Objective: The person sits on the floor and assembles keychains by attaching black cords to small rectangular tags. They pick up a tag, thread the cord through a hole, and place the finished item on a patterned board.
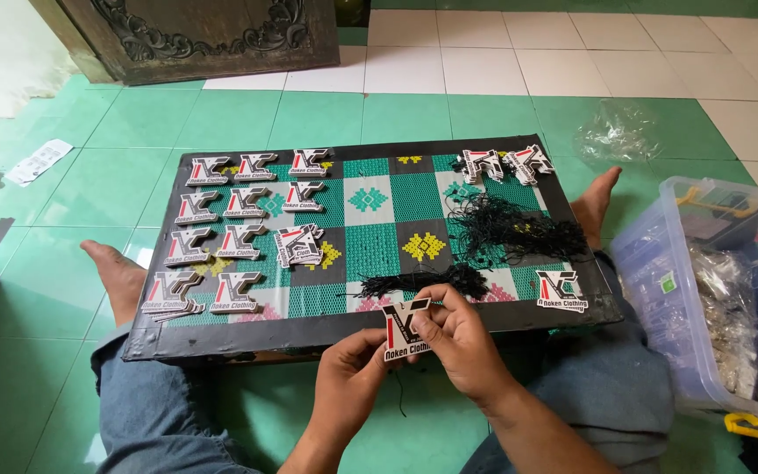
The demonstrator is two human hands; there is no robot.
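My left hand [350,379] and my right hand [454,338] together pinch a small die-cut tag [399,332], white with red and black shapes, just in front of the near edge of a patterned board [370,200]. A thin black string [399,395] dangles from the tag between my hands. On the board's left lie several stacks of the same tags [237,230]. A tangle of black strings [511,230] covers the board's right side, with a smaller bundle [423,283] near my right hand. One loose tag [561,290] rests at the board's near right corner.
The board sits across my legs on a green tiled floor [63,263]. A clear plastic bin [712,298] with bagged items stands at my right. Crumpled clear plastic [620,132] lies behind it. A dark carved wooden cabinet [203,35] stands at the back left.
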